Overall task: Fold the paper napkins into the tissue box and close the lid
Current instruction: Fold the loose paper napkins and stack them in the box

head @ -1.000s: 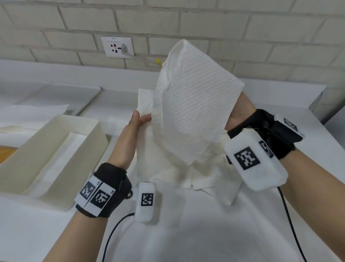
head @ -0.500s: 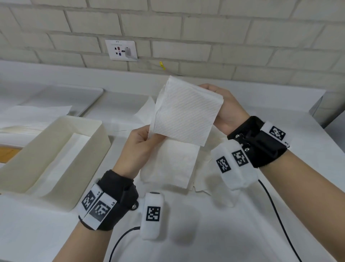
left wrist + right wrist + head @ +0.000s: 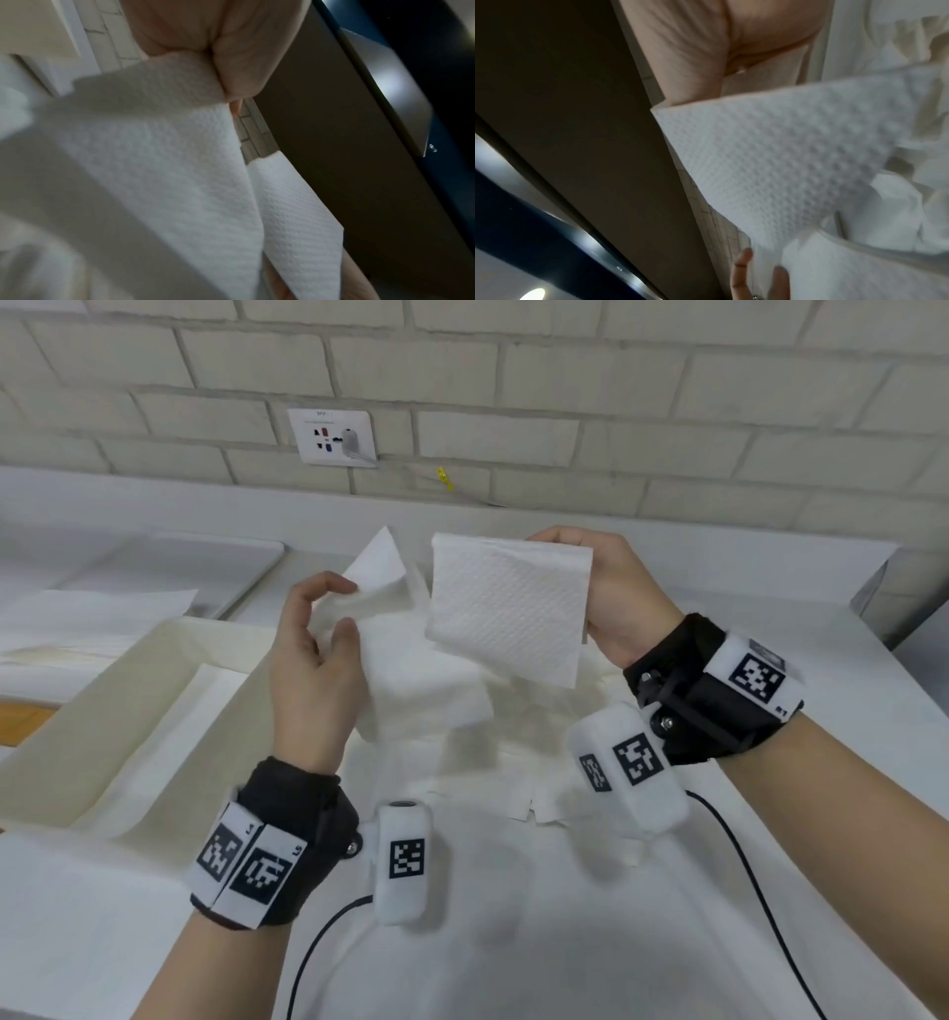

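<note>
So from the head cam, the right hand [image 3: 613, 598] is holding a folded napkin [image 3: 506, 613] up in the air by its right edge, thumb on the back side and fingers wrapped over the top corner, so the embossed square hangs facing the camera. The left hand [image 3: 313, 654] is just beside it, pinching a second napkin [image 3: 405, 670] between thumb and curled fingers; that one is looser, with a pointy corner sticking up behind. Both sheets hover above a messy pile of napkins [image 3: 513, 762] lying on the white counter [image 3: 565, 942]. The tissue box [image 3: 128, 711] sits open to the left of the left hand, cream coloured, with what looks like a flat sheet lying in the bottom; I can't tell which of the flat things behind it would be the lid. Back wall is pale brick with a wall socket [image 3: 332, 436]. Left wrist cam: pretty blurry, but you can see the left hand's fingers [image 3: 239, 67] bunched tight on a fold of the second napkin [image 3: 159, 172], which drapes down across most of the shot. Right wrist cam: the palm of the right hand [image 3: 695, 46] is up top, with the folded napkin [image 3: 795, 158] coming out from under it, dotted texture nice and clear, and the other hand's fingertips [image 3: 741, 270] poke in at the bottom edge, with the pile off to the right.
</note>
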A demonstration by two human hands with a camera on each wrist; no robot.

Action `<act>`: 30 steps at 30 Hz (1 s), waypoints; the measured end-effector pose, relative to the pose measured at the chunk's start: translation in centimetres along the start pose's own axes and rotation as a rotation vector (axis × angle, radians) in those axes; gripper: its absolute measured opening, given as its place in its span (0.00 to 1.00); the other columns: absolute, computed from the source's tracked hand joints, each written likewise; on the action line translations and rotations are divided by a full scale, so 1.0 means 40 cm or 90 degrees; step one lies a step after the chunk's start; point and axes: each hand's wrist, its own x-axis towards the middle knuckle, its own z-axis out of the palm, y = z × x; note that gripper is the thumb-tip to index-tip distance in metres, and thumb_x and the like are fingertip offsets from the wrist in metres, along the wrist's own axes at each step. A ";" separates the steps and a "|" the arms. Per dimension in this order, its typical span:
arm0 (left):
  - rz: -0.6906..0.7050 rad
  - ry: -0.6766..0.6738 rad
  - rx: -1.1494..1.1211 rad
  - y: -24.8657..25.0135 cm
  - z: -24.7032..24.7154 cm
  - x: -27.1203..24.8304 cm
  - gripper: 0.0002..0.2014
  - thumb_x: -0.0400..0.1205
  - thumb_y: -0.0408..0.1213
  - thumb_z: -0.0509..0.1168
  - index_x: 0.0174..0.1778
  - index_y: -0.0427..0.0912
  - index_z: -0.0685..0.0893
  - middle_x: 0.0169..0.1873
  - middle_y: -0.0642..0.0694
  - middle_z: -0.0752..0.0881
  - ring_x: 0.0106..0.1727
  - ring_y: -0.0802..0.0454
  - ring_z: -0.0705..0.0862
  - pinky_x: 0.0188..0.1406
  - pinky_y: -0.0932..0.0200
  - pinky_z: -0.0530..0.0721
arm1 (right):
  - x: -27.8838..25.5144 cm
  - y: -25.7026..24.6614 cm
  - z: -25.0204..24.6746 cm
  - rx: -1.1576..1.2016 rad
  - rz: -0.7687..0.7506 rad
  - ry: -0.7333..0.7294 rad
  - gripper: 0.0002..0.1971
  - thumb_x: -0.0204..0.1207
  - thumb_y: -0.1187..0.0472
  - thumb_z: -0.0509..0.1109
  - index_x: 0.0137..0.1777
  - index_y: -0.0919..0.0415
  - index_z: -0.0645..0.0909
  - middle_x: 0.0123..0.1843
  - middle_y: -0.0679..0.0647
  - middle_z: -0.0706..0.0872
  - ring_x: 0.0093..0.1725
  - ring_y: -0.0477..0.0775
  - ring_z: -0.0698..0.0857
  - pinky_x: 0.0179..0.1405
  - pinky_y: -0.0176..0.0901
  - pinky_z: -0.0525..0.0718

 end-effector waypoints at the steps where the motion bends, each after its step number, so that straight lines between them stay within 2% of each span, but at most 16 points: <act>1: -0.003 0.005 -0.023 0.009 0.004 -0.002 0.20 0.81 0.24 0.57 0.49 0.60 0.74 0.30 0.45 0.77 0.25 0.43 0.69 0.24 0.52 0.70 | -0.001 0.003 0.007 0.001 -0.006 -0.008 0.10 0.77 0.73 0.64 0.36 0.62 0.79 0.29 0.49 0.81 0.23 0.40 0.78 0.21 0.30 0.71; 3: -0.015 0.016 -0.052 0.021 0.009 -0.004 0.20 0.81 0.27 0.58 0.49 0.64 0.72 0.33 0.38 0.78 0.26 0.36 0.70 0.24 0.44 0.74 | -0.002 0.011 0.017 0.005 -0.013 -0.029 0.08 0.74 0.71 0.65 0.34 0.66 0.79 0.31 0.52 0.81 0.29 0.46 0.78 0.30 0.36 0.73; 5: -0.028 0.017 -0.069 0.022 0.008 -0.008 0.20 0.83 0.27 0.57 0.49 0.64 0.71 0.33 0.38 0.77 0.27 0.39 0.70 0.24 0.44 0.72 | -0.008 0.017 0.025 0.027 -0.001 -0.046 0.08 0.72 0.68 0.64 0.40 0.77 0.79 0.35 0.60 0.78 0.34 0.53 0.76 0.35 0.42 0.70; 8: -0.051 -0.007 -0.036 0.016 0.002 -0.014 0.18 0.84 0.27 0.55 0.46 0.60 0.75 0.32 0.39 0.76 0.28 0.42 0.70 0.25 0.47 0.69 | -0.010 0.022 0.035 0.048 0.024 -0.043 0.09 0.69 0.65 0.65 0.43 0.73 0.78 0.37 0.62 0.70 0.35 0.56 0.68 0.33 0.44 0.61; 9: -0.057 -0.026 -0.024 0.013 0.002 -0.017 0.18 0.84 0.26 0.55 0.43 0.57 0.79 0.31 0.40 0.78 0.29 0.44 0.72 0.26 0.51 0.70 | -0.010 0.022 0.038 0.044 0.030 -0.040 0.08 0.67 0.64 0.65 0.40 0.70 0.78 0.37 0.62 0.69 0.35 0.57 0.67 0.33 0.45 0.59; 11: -0.083 -0.069 -0.019 0.012 0.009 -0.022 0.20 0.82 0.23 0.54 0.36 0.50 0.84 0.30 0.54 0.85 0.32 0.57 0.80 0.33 0.65 0.77 | -0.011 0.020 0.043 0.025 0.043 -0.032 0.06 0.67 0.63 0.66 0.34 0.66 0.76 0.37 0.63 0.71 0.36 0.58 0.69 0.36 0.47 0.60; 12: -0.110 -0.088 -0.032 0.015 0.012 -0.024 0.21 0.81 0.22 0.53 0.35 0.49 0.85 0.30 0.61 0.87 0.33 0.65 0.81 0.35 0.73 0.77 | -0.010 0.023 0.043 0.018 0.051 -0.030 0.07 0.70 0.65 0.67 0.32 0.65 0.76 0.38 0.63 0.74 0.38 0.59 0.71 0.38 0.48 0.62; 14: -0.151 -0.121 -0.067 0.018 0.022 -0.027 0.18 0.82 0.25 0.54 0.38 0.48 0.86 0.31 0.64 0.88 0.36 0.71 0.83 0.37 0.78 0.77 | -0.010 0.030 0.045 0.023 0.061 -0.034 0.10 0.76 0.69 0.65 0.33 0.63 0.78 0.39 0.63 0.77 0.41 0.60 0.73 0.40 0.48 0.64; 16: -0.150 -0.169 -0.118 0.019 0.026 -0.032 0.10 0.79 0.38 0.60 0.41 0.46 0.87 0.36 0.59 0.90 0.43 0.64 0.86 0.43 0.72 0.79 | -0.012 0.033 0.049 0.025 0.058 -0.044 0.09 0.76 0.69 0.65 0.34 0.62 0.80 0.40 0.63 0.78 0.41 0.60 0.74 0.41 0.51 0.65; 18: -0.168 -0.212 -0.169 0.021 0.027 -0.038 0.13 0.76 0.48 0.66 0.39 0.42 0.88 0.37 0.52 0.90 0.43 0.56 0.87 0.44 0.67 0.82 | -0.013 0.034 0.050 0.018 0.041 -0.041 0.06 0.69 0.64 0.68 0.35 0.67 0.80 0.41 0.63 0.78 0.41 0.59 0.74 0.41 0.50 0.65; 20: -0.189 -0.231 -0.202 0.023 0.031 -0.043 0.13 0.76 0.46 0.69 0.33 0.39 0.85 0.31 0.50 0.86 0.34 0.57 0.84 0.36 0.68 0.81 | -0.013 0.033 0.047 -0.029 0.004 -0.030 0.11 0.66 0.63 0.67 0.38 0.75 0.79 0.38 0.62 0.78 0.38 0.55 0.74 0.37 0.47 0.67; 22: -0.211 -0.231 -0.223 0.026 0.032 -0.042 0.10 0.73 0.41 0.70 0.30 0.38 0.82 0.26 0.51 0.82 0.28 0.58 0.79 0.29 0.70 0.77 | -0.006 0.029 0.035 -0.067 -0.043 -0.004 0.04 0.72 0.70 0.69 0.37 0.71 0.79 0.33 0.55 0.81 0.32 0.48 0.78 0.29 0.39 0.73; 24: -0.258 -0.218 -0.289 0.021 0.027 -0.033 0.07 0.71 0.38 0.67 0.29 0.40 0.87 0.29 0.50 0.87 0.31 0.59 0.85 0.32 0.70 0.81 | 0.000 0.016 0.014 -0.045 -0.054 0.028 0.10 0.74 0.74 0.68 0.35 0.60 0.80 0.30 0.49 0.82 0.26 0.40 0.78 0.23 0.32 0.75; 25: -0.280 -0.217 -0.318 0.018 0.023 -0.028 0.08 0.71 0.37 0.67 0.31 0.41 0.89 0.32 0.50 0.89 0.34 0.58 0.87 0.34 0.70 0.83 | 0.001 0.008 0.004 -0.015 -0.058 0.024 0.11 0.73 0.75 0.68 0.35 0.59 0.79 0.28 0.47 0.82 0.24 0.39 0.78 0.22 0.31 0.75; 27: -0.308 -0.232 -0.335 0.016 0.023 -0.024 0.10 0.71 0.38 0.66 0.38 0.36 0.89 0.37 0.47 0.91 0.38 0.56 0.89 0.36 0.68 0.85 | 0.001 -0.008 -0.004 0.014 -0.082 -0.002 0.12 0.70 0.77 0.69 0.35 0.59 0.80 0.26 0.43 0.83 0.26 0.39 0.80 0.26 0.30 0.78; 30: -0.349 -0.275 -0.300 0.009 0.036 -0.030 0.16 0.73 0.41 0.65 0.48 0.31 0.87 0.42 0.43 0.92 0.41 0.53 0.90 0.38 0.66 0.86 | 0.000 -0.021 0.006 0.058 -0.128 -0.045 0.08 0.69 0.73 0.69 0.37 0.59 0.81 0.32 0.46 0.85 0.32 0.42 0.82 0.33 0.31 0.79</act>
